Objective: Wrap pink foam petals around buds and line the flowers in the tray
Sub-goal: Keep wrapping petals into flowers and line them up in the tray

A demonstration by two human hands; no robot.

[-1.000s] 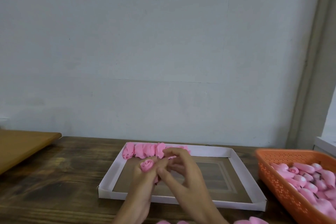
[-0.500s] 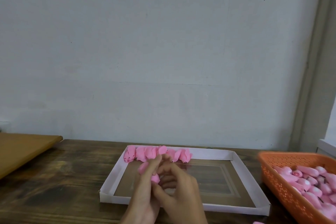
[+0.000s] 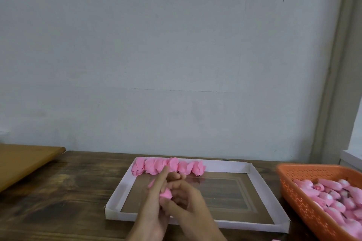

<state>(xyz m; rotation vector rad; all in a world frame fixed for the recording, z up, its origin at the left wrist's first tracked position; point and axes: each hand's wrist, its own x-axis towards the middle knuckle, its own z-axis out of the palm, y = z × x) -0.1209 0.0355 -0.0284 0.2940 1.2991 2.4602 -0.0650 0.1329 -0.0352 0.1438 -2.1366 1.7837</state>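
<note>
Since a second ago both hands have sunk lower over the tray (image 3: 227,167) and drawn together, so the flower (image 3: 166,194) once showing at the fingertips is now tucked between them. Left of the tray lies a tan board (image 3: 25,162) on the dark table (image 3: 68,191). Along the tray's far wall runs a row of pink flowers (image 3: 168,166), starting at its left corner. Over the tray's left half, the left hand (image 3: 154,205) holds the flower, its fingers stretched toward the row; the right hand (image 3: 188,205) curls against it, thumb pressing the petal. Right of the tray, an orange basket (image 3: 299,201) holds pink buds (image 3: 333,193).
</note>
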